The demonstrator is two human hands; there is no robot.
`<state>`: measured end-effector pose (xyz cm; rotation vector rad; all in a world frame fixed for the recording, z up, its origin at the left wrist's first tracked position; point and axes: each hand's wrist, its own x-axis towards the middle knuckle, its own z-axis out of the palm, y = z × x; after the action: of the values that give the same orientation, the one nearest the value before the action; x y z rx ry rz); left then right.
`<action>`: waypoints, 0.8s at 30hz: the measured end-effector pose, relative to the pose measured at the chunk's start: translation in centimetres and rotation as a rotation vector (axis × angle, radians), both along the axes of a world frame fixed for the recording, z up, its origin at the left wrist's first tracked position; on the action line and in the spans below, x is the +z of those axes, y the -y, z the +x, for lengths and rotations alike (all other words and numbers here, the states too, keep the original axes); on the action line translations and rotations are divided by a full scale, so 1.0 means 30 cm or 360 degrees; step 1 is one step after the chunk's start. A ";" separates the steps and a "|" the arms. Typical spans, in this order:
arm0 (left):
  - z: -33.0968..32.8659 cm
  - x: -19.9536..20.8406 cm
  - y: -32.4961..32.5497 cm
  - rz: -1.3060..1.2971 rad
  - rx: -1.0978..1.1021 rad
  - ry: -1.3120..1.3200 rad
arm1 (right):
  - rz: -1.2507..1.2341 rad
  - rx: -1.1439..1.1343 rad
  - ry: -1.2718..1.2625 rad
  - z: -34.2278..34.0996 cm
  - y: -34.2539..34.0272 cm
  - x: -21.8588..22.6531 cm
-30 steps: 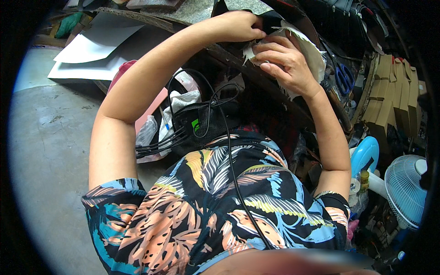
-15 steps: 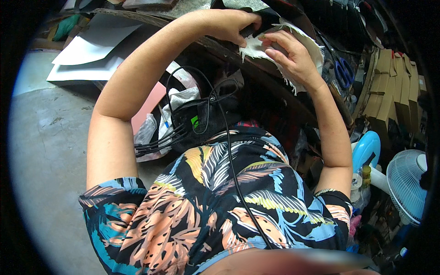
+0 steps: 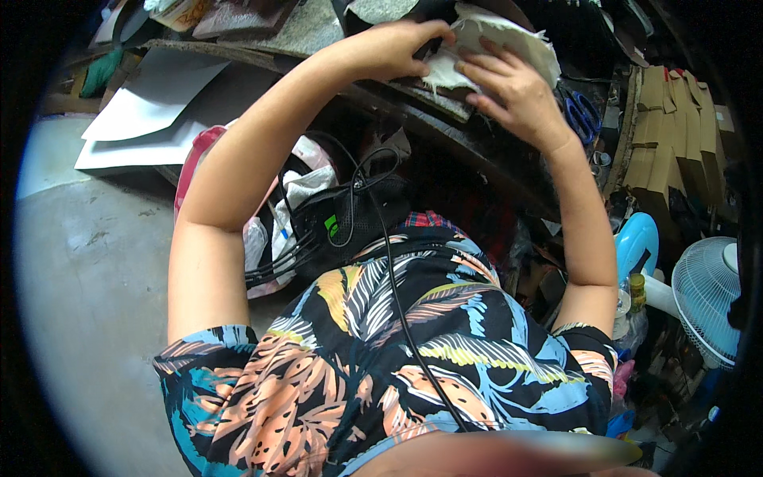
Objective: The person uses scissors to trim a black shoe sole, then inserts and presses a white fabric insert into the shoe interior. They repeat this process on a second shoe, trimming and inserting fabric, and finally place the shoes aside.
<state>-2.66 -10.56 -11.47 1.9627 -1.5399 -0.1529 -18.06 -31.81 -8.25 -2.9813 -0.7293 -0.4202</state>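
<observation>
Fingers of bare right hand [image 3: 520, 94] extended, slightly spread, lying over off-white, frayed-edged fabric-like piece [image 3: 509, 38] at top of frame, right of centre. Bare left hand [image 3: 401, 49] at piece's left edge, thumb and forefinger parted; cannot tell whether gripping. Blue-handled scissors [image 3: 584, 118] near right wrist, upper right. Flat white sheets [image 3: 155, 95], upper left.

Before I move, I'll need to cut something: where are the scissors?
Head view, upper right: the scissors are between the right hand and the cardboard.
</observation>
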 end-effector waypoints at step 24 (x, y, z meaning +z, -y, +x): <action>-0.003 0.095 0.055 0.0548 0.0153 -0.0357 | 0.0240 0.0203 0.0438 -0.027 -0.138 -0.020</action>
<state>-2.75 -12.21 -8.62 2.1902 -1.3374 -0.6111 -18.87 -27.68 -8.86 -2.7478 -0.8601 -0.8479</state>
